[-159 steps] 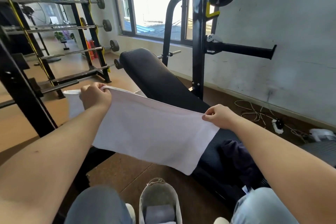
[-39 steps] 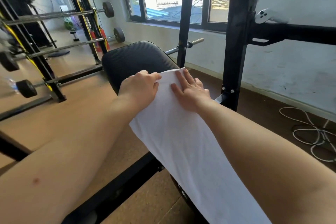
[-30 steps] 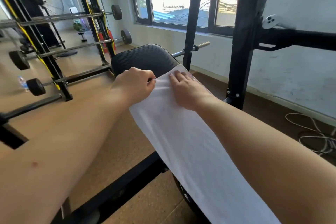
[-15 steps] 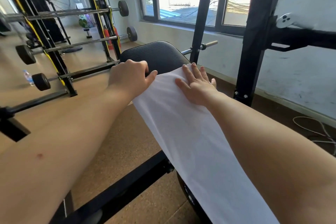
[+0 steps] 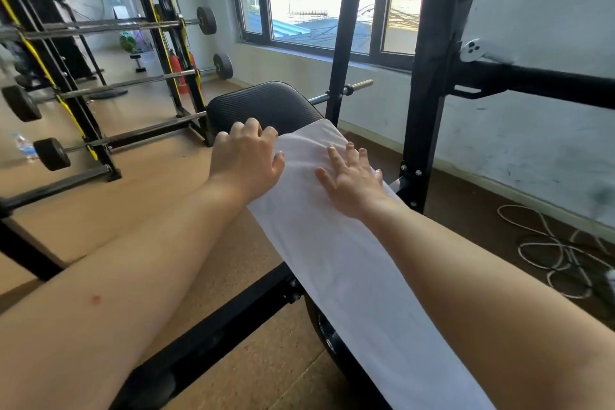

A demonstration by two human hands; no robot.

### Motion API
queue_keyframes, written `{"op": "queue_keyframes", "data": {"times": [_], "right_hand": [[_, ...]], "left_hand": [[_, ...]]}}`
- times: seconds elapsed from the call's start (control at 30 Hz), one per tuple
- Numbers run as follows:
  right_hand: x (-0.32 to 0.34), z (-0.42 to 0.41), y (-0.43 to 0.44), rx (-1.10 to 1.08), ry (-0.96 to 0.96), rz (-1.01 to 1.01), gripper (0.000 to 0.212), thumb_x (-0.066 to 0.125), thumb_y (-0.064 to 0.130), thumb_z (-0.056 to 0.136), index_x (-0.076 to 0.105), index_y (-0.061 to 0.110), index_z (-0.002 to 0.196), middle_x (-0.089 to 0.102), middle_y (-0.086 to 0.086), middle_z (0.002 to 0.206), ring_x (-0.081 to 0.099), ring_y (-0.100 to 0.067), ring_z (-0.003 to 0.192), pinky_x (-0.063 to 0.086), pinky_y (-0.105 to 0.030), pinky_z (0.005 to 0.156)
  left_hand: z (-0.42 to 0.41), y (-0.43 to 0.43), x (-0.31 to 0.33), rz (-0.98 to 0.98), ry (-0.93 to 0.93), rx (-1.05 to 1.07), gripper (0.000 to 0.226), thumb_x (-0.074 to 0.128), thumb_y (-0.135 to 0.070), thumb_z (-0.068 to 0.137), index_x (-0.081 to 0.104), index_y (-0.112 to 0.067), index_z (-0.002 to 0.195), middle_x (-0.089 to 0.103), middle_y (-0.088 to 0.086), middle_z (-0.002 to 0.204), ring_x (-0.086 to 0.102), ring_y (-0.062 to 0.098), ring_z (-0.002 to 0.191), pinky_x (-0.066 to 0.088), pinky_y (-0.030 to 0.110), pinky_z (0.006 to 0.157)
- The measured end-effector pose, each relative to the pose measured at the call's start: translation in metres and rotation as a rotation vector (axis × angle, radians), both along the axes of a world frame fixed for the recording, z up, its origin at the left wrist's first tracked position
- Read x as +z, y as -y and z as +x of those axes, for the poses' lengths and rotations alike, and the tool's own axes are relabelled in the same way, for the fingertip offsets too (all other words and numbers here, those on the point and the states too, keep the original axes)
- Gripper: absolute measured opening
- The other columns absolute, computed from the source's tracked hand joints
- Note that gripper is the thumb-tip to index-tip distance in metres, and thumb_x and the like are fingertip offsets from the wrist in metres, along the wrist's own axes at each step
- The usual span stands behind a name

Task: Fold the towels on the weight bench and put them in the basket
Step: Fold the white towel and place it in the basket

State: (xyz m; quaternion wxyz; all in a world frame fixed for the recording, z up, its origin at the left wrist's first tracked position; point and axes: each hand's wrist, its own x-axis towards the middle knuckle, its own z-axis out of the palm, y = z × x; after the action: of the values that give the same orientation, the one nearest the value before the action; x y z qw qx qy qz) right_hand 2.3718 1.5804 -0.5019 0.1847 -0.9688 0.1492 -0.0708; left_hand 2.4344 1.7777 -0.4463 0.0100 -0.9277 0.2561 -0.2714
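A long white towel [image 5: 346, 270] lies flat along the black padded weight bench [image 5: 266, 106], covering most of it; only the far end of the pad shows. My left hand [image 5: 248, 160] rests at the towel's far left edge, fingers curled over the edge against the pad. My right hand [image 5: 351, 173] lies flat on the towel near its far end, fingers spread. The cloth is slightly rippled between the two hands. The basket is out of view.
A black upright of the rack [image 5: 429, 103] stands right of the bench, with a horizontal bar [image 5: 539, 86] reaching right. Barbell racks [image 5: 109, 83] fill the left. White cable [image 5: 552, 243] coils on the floor at right. A water bottle [image 5: 23, 145] stands far left.
The towel, earlier held up in the air by both hands, now lies along the bench. Over the last second both hands shifted slightly at its far end, flattening it.
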Motion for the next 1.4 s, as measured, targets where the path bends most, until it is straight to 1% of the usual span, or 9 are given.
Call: {"op": "queue_keyframes", "data": {"times": [0.23,0.4,0.73,0.83,0.97,1.07,1.2,1.3,1.4], "right_hand": [[-0.034,-0.092,0.02,-0.032,-0.173,0.059,0.071,0.028,0.068,0.102,-0.003,0.044,0.162,-0.014,0.002,0.172,-0.011,-0.027,0.158,0.005,-0.06,0.125],[-0.063,-0.157,0.054,-0.103,-0.254,0.061,0.072,0.03,0.066,0.103,-0.002,0.042,0.162,-0.01,0.001,0.173,-0.005,-0.028,0.159,0.012,-0.063,0.123],[-0.135,-0.281,0.132,-0.241,-0.412,0.17,0.072,0.035,0.06,0.103,0.001,0.038,0.163,0.003,-0.008,0.172,0.014,-0.038,0.155,0.024,-0.057,0.122],[-0.151,-0.303,0.149,-0.336,-0.387,0.283,0.069,0.035,0.057,0.103,0.007,0.038,0.163,0.013,-0.014,0.169,0.019,-0.041,0.153,0.025,-0.057,0.121],[-0.161,-0.321,0.164,-0.392,-0.317,0.334,0.059,0.038,0.043,0.105,0.02,0.034,0.161,0.035,-0.015,0.158,0.038,-0.042,0.142,0.036,-0.051,0.115],[-0.16,-0.327,0.168,-0.419,-0.236,0.29,0.05,0.041,0.032,0.105,0.038,0.026,0.155,0.047,-0.015,0.147,0.045,-0.04,0.133,0.043,-0.047,0.108],[-0.159,-0.327,0.168,-0.432,-0.113,0.287,0.039,0.049,0.025,0.102,0.055,0.019,0.14,0.058,-0.014,0.135,0.052,-0.037,0.125,0.047,-0.043,0.101],[-0.155,-0.326,0.163,-0.444,-0.072,0.38,0.027,0.05,0.02,0.102,0.058,0.017,0.128,0.062,-0.014,0.125,0.057,-0.034,0.112,0.044,-0.036,0.085],[-0.152,-0.328,0.16,-0.478,-0.054,0.473,0.018,0.05,0.017,0.101,0.058,0.02,0.117,0.063,-0.013,0.116,0.056,-0.03,0.098,0.042,-0.033,0.079]], "left_hand": [[-0.085,0.044,-0.028,0.112,-0.261,-0.148,0.051,0.05,-0.047,0.097,0.048,-0.026,0.144,0.048,0.008,0.145,0.047,0.031,0.131,0.039,0.046,0.105],[-0.137,0.071,-0.053,0.225,-0.358,-0.195,0.056,0.047,-0.048,0.098,0.04,-0.028,0.15,0.038,0.009,0.156,0.038,0.03,0.141,0.033,0.044,0.111],[-0.245,0.117,-0.112,0.333,-0.472,-0.369,0.056,0.049,-0.045,0.098,0.039,-0.029,0.15,0.03,0.009,0.159,0.029,0.03,0.144,0.027,0.045,0.115],[-0.277,0.124,-0.138,0.366,-0.487,-0.507,0.048,0.052,-0.039,0.096,0.047,-0.03,0.143,0.033,0.006,0.157,0.031,0.028,0.143,0.024,0.044,0.117],[-0.308,0.129,-0.163,0.345,-0.485,-0.646,0.027,0.052,-0.033,0.096,0.06,-0.027,0.121,0.046,-0.001,0.138,0.043,0.024,0.13,0.03,0.037,0.109],[-0.323,0.131,-0.173,0.429,-0.46,-0.672,0.032,0.052,-0.05,0.095,0.064,-0.027,0.113,0.047,0.0,0.136,0.042,0.027,0.127,0.03,0.042,0.106],[-0.34,0.132,-0.181,0.606,-0.452,-0.642,0.069,0.051,-0.08,0.079,0.06,-0.027,0.122,0.032,0.008,0.151,0.025,0.038,0.14,0.016,0.063,0.111],[-0.351,0.132,-0.186,0.762,-0.464,-0.604,0.081,0.053,-0.075,0.082,0.043,-0.025,0.144,0.008,0.01,0.165,-0.003,0.043,0.152,-0.004,0.075,0.11],[-0.354,0.133,-0.182,0.753,-0.486,-0.584,0.064,0.055,-0.054,0.089,0.047,-0.023,0.144,0.009,0.011,0.166,-0.003,0.041,0.153,-0.003,0.074,0.112]]}}
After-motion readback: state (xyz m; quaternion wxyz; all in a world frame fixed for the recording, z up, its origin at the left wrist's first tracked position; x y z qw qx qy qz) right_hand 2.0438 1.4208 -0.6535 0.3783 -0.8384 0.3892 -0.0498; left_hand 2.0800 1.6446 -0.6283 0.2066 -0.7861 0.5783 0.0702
